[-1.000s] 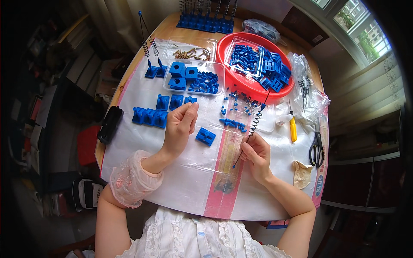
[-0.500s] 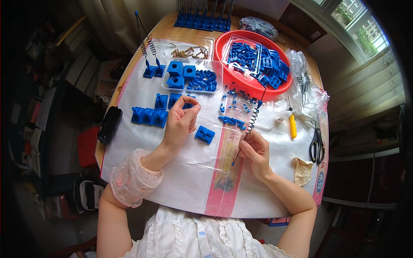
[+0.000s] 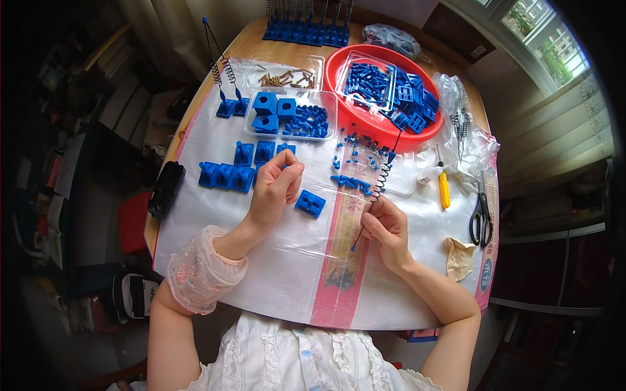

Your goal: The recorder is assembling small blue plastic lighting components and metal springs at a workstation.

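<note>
Round and wooden, our table (image 3: 251,45) carries a white plastic sheet (image 3: 274,274) with a pink stripe, and daylight comes from a window at the upper right. We pinch a thin black rod with a coiled spring (image 3: 376,189) in our right hand (image 3: 386,228); the rod runs slantwise from below our fingers up toward the red bowl (image 3: 339,68), its spring part lying over the scattered small blue pieces (image 3: 349,179). Our left hand (image 3: 274,189) is curled with fingertips bunched together; we cannot tell whether they grip a small part. Just beside that hand, to its right, lies a flat blue block (image 3: 310,203), apart from our fingers. To its left stands a row of blue bases (image 3: 226,176). Farther up, a clear tray (image 3: 293,117) holds blue blocks and small pins, and another clear tray (image 3: 287,75) holds brass-coloured screws. Two spring rods (image 3: 218,68) stand upright in blue bases near the table's left edge. At the right lie a yellow-handled tool (image 3: 444,194), black scissors (image 3: 481,218) and a crumpled plastic bag (image 3: 466,130). A black case (image 3: 166,189) hangs at the left rim.
</note>
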A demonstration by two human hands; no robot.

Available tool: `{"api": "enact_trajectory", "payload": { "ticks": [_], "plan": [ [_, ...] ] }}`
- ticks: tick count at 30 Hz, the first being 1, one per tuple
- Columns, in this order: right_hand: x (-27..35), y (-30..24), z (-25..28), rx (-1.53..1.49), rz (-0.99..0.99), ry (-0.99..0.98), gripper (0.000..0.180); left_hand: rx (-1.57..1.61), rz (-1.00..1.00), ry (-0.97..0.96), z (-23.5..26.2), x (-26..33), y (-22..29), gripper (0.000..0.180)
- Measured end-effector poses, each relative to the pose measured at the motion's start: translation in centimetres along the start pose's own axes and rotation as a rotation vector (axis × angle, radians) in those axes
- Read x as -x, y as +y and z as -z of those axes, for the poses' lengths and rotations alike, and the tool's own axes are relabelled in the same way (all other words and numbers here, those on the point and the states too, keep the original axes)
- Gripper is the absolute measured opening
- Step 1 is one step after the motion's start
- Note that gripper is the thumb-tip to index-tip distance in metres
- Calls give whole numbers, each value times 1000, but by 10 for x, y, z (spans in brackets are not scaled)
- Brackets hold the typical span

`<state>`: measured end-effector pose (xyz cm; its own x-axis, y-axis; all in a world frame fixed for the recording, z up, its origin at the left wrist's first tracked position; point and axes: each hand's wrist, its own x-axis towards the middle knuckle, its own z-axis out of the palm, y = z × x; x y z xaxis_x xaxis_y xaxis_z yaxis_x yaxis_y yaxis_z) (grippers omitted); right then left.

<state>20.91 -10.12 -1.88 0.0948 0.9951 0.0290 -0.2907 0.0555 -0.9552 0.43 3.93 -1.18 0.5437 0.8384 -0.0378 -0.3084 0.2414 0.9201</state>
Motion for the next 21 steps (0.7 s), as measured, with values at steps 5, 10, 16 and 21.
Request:
{"api": "enact_trajectory", "payload": {
  "ticks": [5,10,16,21],
  "plan": [
    [0,0,0,3,-10,-5,9,-43,-7,6,-1,1,0,22],
    [0,0,1,5,-19,-9,9,-41,-12,5,-1,1,0,21],
    [0,-1,-1,11,-17,-12,6,-30,-14,12,-1,1,1,19],
    [0,-2,-1,11,-6,-17,4,-31,-4,16,-1,1,1,16]
  ]
}}
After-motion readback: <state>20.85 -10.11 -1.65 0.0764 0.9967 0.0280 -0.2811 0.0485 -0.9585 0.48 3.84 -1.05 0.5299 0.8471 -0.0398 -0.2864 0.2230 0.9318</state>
